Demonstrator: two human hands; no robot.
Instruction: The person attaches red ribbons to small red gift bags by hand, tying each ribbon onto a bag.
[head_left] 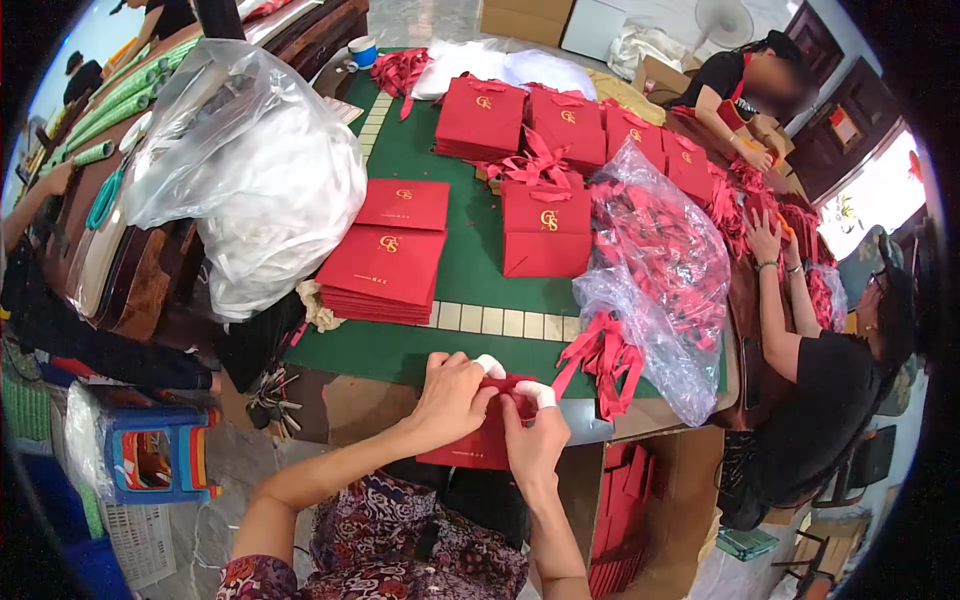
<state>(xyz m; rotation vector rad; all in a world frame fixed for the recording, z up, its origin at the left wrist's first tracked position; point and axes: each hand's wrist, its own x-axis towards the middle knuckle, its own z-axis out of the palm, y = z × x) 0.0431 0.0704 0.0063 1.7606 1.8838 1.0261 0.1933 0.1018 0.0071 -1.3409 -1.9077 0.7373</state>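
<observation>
Patterned clothing (410,545) shows below; left hand (450,398) and right hand (536,432), fingers nearly closed, pinch one red bag (476,447) near its top.

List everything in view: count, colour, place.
Worked bag: one, red, at the hands
Table: one, green top, centre
Flat bags: stacked, uncountable, red, table's left
Upright bags: at least five, red, table's far half
Loose ribbons: several bunches, red, around the table
Ribbon-filled plastic bag: one, clear, table's right
White-filled plastic bag: one, clear, left
Stool: at least one, blue, lower left
Basket: one, white, lower left
Carton: one, brown, below, right
Fan: one, white, top right
Other people: at least four, dark clothes, both sides
Left hand: one, table's near edge
Right hand: one, beside it
</observation>
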